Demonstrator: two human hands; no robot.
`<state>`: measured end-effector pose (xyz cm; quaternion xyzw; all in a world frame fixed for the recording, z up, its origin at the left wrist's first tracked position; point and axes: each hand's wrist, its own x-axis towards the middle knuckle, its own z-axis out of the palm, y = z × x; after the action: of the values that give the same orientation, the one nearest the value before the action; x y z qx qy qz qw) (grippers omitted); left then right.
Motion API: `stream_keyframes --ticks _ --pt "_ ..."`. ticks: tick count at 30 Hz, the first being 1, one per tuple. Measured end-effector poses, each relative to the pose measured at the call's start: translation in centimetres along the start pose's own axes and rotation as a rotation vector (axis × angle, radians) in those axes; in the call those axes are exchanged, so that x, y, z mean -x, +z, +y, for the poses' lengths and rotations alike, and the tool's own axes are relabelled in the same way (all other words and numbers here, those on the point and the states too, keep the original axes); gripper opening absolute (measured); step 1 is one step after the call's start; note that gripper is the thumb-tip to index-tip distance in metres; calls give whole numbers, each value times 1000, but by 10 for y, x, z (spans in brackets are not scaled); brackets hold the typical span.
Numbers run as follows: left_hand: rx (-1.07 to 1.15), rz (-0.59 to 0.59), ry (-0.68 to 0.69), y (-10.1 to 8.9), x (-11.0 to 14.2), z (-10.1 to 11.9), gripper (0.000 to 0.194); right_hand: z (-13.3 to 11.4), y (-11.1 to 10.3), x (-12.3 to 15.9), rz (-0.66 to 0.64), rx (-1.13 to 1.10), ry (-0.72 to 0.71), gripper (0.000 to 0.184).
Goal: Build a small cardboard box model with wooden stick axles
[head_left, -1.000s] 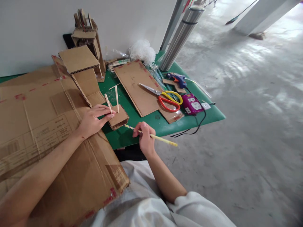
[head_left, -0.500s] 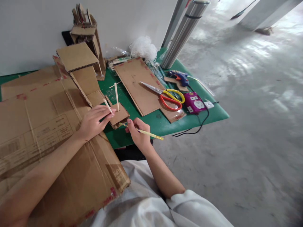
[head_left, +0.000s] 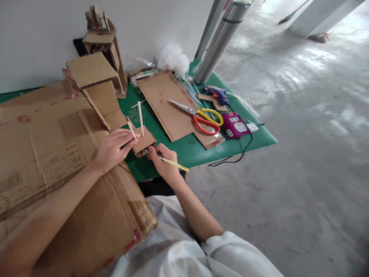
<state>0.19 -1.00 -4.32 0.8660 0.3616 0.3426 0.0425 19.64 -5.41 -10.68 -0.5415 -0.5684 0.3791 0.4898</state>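
Observation:
My left hand (head_left: pixel 115 150) is closed, its thumb and fingertips gathered round the base of a short wooden stick (head_left: pixel 132 130) and resting against a small cardboard box (head_left: pixel 144 140). A second wooden stick (head_left: pixel 140 119) stands upright from the top of that box. In my right hand (head_left: pixel 163 161) is a yellow patterned pencil (head_left: pixel 175 164), its eraser end pointing back to the right. The pencil's front end is at the open near side of the box; its tip is hidden.
A large flattened carton (head_left: pixel 66 184) lies under my left forearm. Beyond stands a cardboard structure (head_left: pixel 92 71). Orange-and-yellow scissors (head_left: pixel 201 115) rest on a cardboard sheet (head_left: pixel 164 100). A glue gun (head_left: pixel 217 94) and purple power socket (head_left: pixel 235 125) sit near the green table's (head_left: pixel 259 141) right edge.
My right hand has moved left with the pencil, bringing its front end further into the box's near side. My left hand stays in place on the stick and box.

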Motion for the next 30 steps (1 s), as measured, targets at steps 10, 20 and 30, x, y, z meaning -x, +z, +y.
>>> stream_keyframes --ticks 10,20,30 --pt "9 4 2 1 0 -1 18 1 1 0 -19 -28 -4 41" --pt "-10 33 48 2 -1 -1 15 4 2 -2 -20 -41 -3 39" --pt "-13 29 52 1 -1 -1 15 3 2 -2 0 -48 28 37"
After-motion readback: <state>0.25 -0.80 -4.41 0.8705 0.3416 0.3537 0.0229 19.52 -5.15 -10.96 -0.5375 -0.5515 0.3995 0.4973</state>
